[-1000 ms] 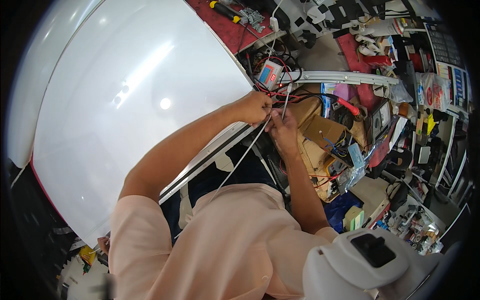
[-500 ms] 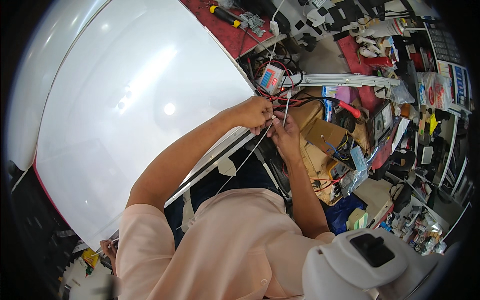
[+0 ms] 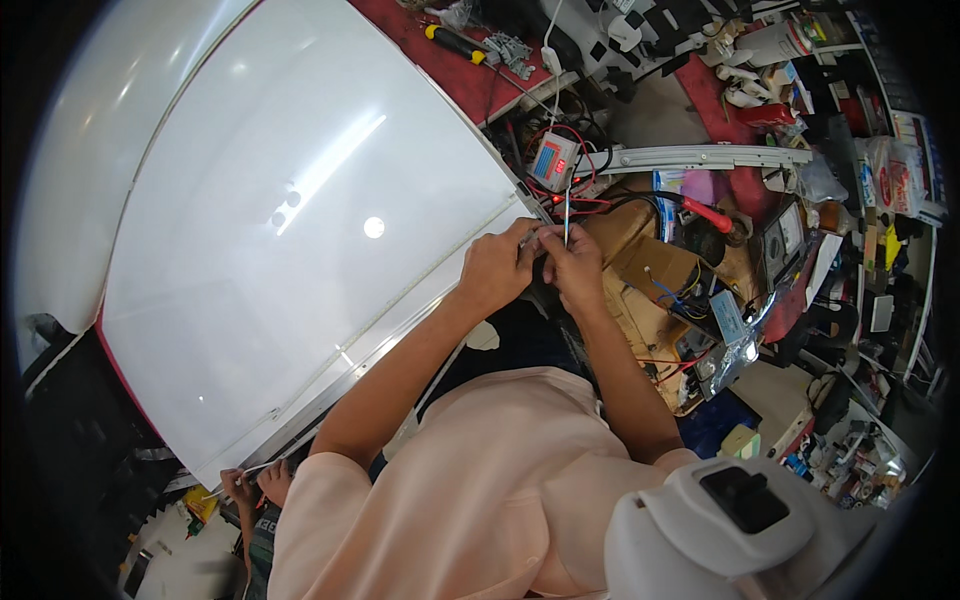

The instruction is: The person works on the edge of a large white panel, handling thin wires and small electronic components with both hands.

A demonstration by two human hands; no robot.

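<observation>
My left hand [image 3: 495, 268] reaches over the near right edge of a large glossy white panel [image 3: 260, 250]. Its fingers are pinched together near the panel's corner, and what lies between them is too small to make out. Close beside it, fingertips nearly touching, my right hand [image 3: 577, 272] is closed on a slender silvery tool [image 3: 567, 212] that points away from me. Just beyond the fingers lies a small white box with a lit red display [image 3: 553, 160], with red and black leads around it.
A co-worker's hands [image 3: 255, 485] hold a thin white strip at the panel's lower left corner. A yellow-black screwdriver [image 3: 455, 43] lies on the red bench. Right of my hands are a metal rail [image 3: 700, 157], a red-handled probe [image 3: 705, 213] and a cardboard box [image 3: 655, 268].
The view has shifted, so the panel sits farther right. The thin white line that ran from my fingers toward my lap no longer shows there. More of the co-worker's hands shows.
</observation>
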